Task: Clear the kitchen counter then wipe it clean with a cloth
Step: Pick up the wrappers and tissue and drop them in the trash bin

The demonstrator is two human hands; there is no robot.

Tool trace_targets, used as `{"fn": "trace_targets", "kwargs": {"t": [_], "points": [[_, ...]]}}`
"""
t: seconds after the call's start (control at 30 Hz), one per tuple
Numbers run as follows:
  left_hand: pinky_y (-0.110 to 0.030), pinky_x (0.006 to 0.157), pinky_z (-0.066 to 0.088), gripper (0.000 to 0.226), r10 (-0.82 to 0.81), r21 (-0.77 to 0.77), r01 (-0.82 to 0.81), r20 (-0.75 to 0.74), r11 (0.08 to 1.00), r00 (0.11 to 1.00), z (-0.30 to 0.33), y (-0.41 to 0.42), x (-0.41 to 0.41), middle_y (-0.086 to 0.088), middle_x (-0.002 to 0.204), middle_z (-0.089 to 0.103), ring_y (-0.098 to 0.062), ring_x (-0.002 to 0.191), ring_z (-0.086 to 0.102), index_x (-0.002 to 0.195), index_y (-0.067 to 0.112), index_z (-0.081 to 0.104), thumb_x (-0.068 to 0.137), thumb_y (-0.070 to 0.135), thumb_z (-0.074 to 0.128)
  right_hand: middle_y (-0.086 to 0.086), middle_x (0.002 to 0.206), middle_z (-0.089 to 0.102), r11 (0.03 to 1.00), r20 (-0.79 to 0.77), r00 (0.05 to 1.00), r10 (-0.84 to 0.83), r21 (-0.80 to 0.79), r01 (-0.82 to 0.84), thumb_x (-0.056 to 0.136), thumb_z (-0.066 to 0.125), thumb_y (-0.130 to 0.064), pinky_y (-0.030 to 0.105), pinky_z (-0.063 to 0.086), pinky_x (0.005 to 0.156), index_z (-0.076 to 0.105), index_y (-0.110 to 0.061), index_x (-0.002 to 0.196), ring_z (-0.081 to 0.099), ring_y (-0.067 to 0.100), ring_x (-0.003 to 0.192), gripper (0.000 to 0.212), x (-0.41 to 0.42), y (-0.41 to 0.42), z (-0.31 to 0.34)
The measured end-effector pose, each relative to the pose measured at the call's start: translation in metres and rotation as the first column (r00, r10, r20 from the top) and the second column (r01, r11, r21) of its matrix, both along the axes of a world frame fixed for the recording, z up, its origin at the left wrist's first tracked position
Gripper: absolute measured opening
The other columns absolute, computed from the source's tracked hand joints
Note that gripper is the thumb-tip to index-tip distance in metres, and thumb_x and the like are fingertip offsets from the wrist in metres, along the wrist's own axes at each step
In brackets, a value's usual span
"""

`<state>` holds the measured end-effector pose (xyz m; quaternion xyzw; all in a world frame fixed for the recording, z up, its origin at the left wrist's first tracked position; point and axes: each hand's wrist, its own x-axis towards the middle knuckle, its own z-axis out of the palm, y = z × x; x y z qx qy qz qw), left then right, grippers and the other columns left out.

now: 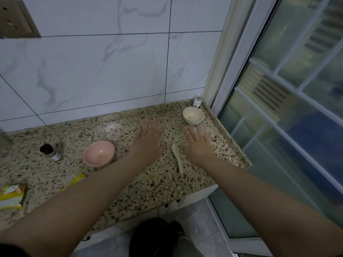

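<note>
A speckled granite counter (152,184) runs under a tiled wall. On it stand a pink bowl (98,154), a cream bowl (193,115) near the right end, a cream spoon (177,158) between my hands, and a small dark-capped bottle (51,152). My left hand (148,140) hovers flat with fingers spread, right of the pink bowl. My right hand (198,144) is spread too, its fingertips over a pale crumpled thing (203,128) just in front of the cream bowl. Neither hand holds anything.
A yellow packet (11,195) lies at the left edge and a yellow wrapper strip (75,180) shows beside my left forearm. A tiny clear bottle (197,100) stands in the back right corner. A glass door frame (232,75) borders the counter's right end; a dark bag (157,236) sits on the floor.
</note>
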<state>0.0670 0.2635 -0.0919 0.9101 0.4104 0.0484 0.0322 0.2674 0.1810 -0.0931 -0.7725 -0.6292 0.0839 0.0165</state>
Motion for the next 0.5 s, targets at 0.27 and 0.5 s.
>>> {"fn": "trace_targets", "kwargs": {"t": [0.27, 0.5], "points": [[-0.047, 0.123, -0.009, 0.071, 0.055, -0.111, -0.063, -0.074, 0.992, 0.996, -0.026, 0.019, 0.024, -0.001, 0.164, -0.020, -0.028, 0.152, -0.017, 0.157, 0.029, -0.009, 0.099, 0.060, 0.018, 0.000, 0.166, -0.005, 0.993, -0.083, 0.996, 0.018, -0.114, -0.027, 0.103, 0.030, -0.050, 0.048, -0.004, 0.123, -0.006, -0.023, 0.158, -0.010, 0.026, 0.153, 0.071, 0.040, 0.034, -0.036], [-0.047, 0.124, -0.008, 0.068, 0.078, -0.243, -0.104, -0.111, 0.965, 0.991, -0.062, 0.023, 0.055, -0.001, 0.165, -0.016, -0.027, 0.152, -0.016, 0.158, 0.027, -0.002, 0.101, 0.057, 0.021, 0.009, 0.166, -0.005, 0.962, -0.170, 0.980, -0.104, -0.269, 0.056, 0.102, 0.041, -0.042, 0.048, 0.011, 0.123, -0.003, -0.018, 0.158, 0.001, 0.034, 0.152, 0.075, 0.084, 0.056, -0.064]]}}
